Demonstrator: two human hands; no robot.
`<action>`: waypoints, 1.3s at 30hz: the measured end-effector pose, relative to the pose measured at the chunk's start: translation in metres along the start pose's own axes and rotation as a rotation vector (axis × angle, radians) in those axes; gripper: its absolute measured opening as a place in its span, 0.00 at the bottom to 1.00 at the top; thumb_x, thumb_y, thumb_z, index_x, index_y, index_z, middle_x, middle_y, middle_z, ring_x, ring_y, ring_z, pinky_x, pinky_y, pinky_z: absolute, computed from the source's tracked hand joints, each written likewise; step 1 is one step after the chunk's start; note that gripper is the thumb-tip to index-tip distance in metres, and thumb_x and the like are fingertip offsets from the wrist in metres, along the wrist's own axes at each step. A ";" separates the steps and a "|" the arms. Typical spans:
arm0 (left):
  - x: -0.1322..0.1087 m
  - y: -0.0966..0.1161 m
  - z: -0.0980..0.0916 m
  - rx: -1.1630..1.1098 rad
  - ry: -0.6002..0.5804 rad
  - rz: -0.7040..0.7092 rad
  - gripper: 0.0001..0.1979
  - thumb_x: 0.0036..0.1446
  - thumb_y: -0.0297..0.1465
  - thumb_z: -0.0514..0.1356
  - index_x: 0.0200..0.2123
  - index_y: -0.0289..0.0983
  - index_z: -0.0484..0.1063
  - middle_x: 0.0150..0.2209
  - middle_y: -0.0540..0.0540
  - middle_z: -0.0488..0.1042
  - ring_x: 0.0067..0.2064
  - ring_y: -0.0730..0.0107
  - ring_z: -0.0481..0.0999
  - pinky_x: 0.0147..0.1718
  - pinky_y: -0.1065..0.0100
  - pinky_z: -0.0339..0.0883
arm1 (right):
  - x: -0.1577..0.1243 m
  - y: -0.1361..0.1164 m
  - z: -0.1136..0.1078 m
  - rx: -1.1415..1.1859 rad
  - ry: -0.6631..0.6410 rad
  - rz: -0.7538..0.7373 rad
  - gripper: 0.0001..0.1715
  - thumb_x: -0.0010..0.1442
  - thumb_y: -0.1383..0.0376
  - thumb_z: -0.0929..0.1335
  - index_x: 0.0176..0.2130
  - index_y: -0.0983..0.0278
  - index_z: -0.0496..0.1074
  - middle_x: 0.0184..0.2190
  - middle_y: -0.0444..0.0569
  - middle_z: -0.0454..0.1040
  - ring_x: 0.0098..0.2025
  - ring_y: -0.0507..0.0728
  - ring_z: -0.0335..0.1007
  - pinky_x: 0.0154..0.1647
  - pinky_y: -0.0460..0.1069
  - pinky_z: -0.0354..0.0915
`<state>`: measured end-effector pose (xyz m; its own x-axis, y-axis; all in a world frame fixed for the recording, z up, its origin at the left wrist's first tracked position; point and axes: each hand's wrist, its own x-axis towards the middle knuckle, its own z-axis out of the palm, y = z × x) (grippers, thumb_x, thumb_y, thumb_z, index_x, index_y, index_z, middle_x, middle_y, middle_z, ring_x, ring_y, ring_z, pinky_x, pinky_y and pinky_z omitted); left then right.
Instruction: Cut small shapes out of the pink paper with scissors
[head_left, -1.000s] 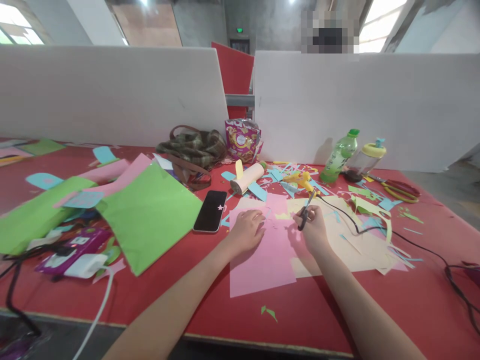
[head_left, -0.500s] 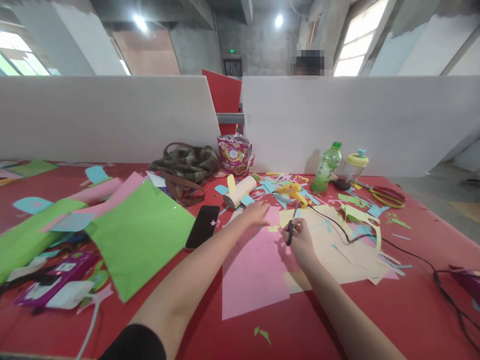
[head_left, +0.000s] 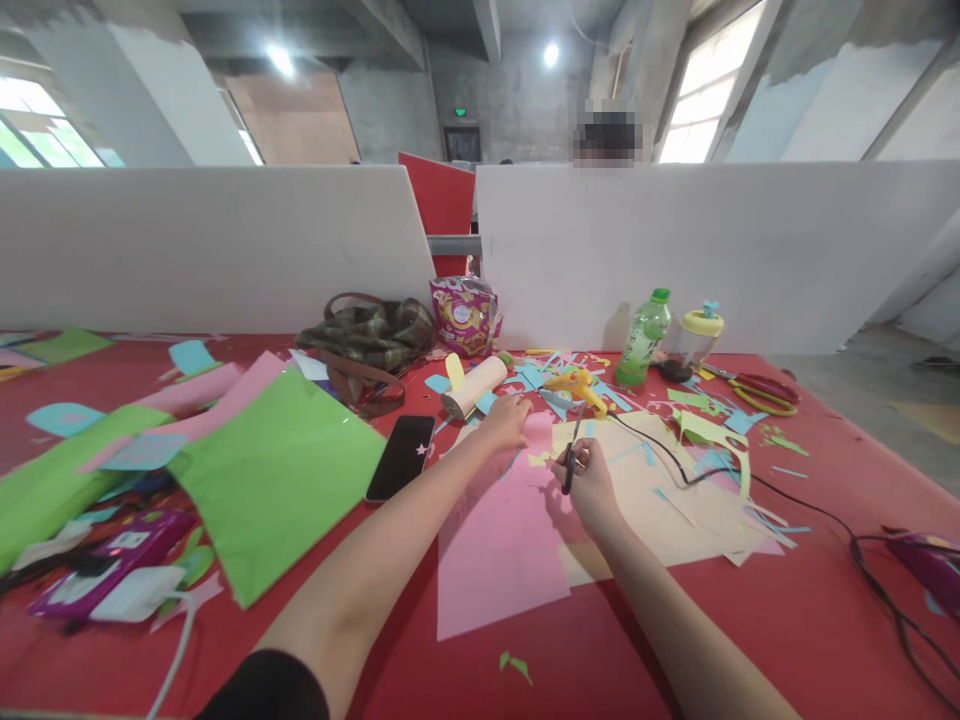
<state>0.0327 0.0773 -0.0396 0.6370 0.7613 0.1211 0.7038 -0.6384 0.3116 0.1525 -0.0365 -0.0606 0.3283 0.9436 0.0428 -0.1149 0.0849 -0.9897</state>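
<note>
My right hand [head_left: 592,482] is closed around the dark handles of a pair of scissors [head_left: 569,470], whose blades point away from me. They are above a pink paper sheet [head_left: 499,575] on the table. Just left of the scissors, my left hand [head_left: 510,422] reaches over the far end of the pink paper, fingers apart and bent downward; whether they press on it is hard to see. Small yellow paper pieces [head_left: 541,459] lie between the hands. A yellow glue gun [head_left: 577,388] rests just beyond the scissors, and a cardboard tube [head_left: 475,389] lies beyond my left hand.
A phone [head_left: 401,458] and green sheet [head_left: 277,480] lie left. At right are a cream sheet [head_left: 645,520], a black cable [head_left: 806,506], a green bottle [head_left: 643,340], a yellow-lidded cup [head_left: 691,345] and red-handled scissors [head_left: 765,390]. White panels [head_left: 675,240] stand behind.
The view has shifted slightly. My left hand's fingers are drawn in a little. My right hand keeps the scissors in nearly the same place over the paper.
</note>
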 end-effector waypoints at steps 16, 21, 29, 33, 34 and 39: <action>-0.091 0.033 0.005 -0.601 0.452 -0.426 0.07 0.48 0.32 0.51 0.30 0.35 0.62 0.31 0.47 0.67 0.35 0.67 0.68 0.36 0.64 0.62 | -0.004 -0.002 0.000 -0.055 0.007 -0.096 0.16 0.39 0.70 0.66 0.28 0.59 0.55 0.23 0.39 0.64 0.24 0.50 0.62 0.22 0.45 0.58; -0.106 0.042 0.011 -0.851 0.477 -0.449 0.06 0.49 0.33 0.50 0.27 0.36 0.59 0.27 0.50 0.63 0.32 0.72 0.67 0.33 0.66 0.65 | -0.007 0.001 0.004 -0.088 -0.024 -0.127 0.16 0.40 0.70 0.66 0.28 0.59 0.55 0.23 0.39 0.63 0.24 0.50 0.62 0.25 0.47 0.60; -0.104 0.053 0.015 -1.285 0.322 -0.362 0.06 0.48 0.31 0.50 0.26 0.37 0.52 0.28 0.52 0.61 0.32 0.75 0.71 0.35 0.65 0.69 | -0.011 0.002 0.006 -0.131 -0.038 -0.150 0.16 0.41 0.70 0.66 0.29 0.59 0.54 0.24 0.39 0.63 0.25 0.51 0.63 0.24 0.47 0.60; -0.108 0.057 0.014 -1.382 0.246 -0.313 0.06 0.47 0.27 0.52 0.27 0.37 0.53 0.30 0.52 0.61 0.36 0.74 0.70 0.38 0.64 0.68 | -0.012 0.001 0.005 -0.167 -0.031 -0.149 0.16 0.40 0.70 0.66 0.29 0.59 0.55 0.23 0.39 0.63 0.26 0.52 0.63 0.24 0.47 0.59; -0.109 0.057 0.014 -1.397 0.225 -0.298 0.06 0.47 0.27 0.52 0.28 0.37 0.53 0.31 0.52 0.62 0.37 0.74 0.69 0.39 0.64 0.67 | -0.012 0.001 0.005 -0.175 -0.029 -0.148 0.16 0.40 0.70 0.66 0.29 0.59 0.55 0.23 0.39 0.63 0.26 0.52 0.63 0.24 0.47 0.59; -0.113 0.058 0.015 -1.455 0.163 -0.223 0.08 0.47 0.23 0.51 0.32 0.38 0.54 0.33 0.51 0.62 0.40 0.73 0.67 0.41 0.63 0.65 | -0.012 0.002 0.004 -0.202 -0.023 -0.140 0.16 0.40 0.71 0.66 0.28 0.59 0.55 0.23 0.39 0.64 0.26 0.52 0.63 0.24 0.47 0.59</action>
<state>0.0065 -0.0471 -0.0496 0.4499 0.8929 0.0166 -0.2087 0.0871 0.9741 0.1442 -0.0463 -0.0625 0.3058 0.9345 0.1824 0.1210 0.1519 -0.9810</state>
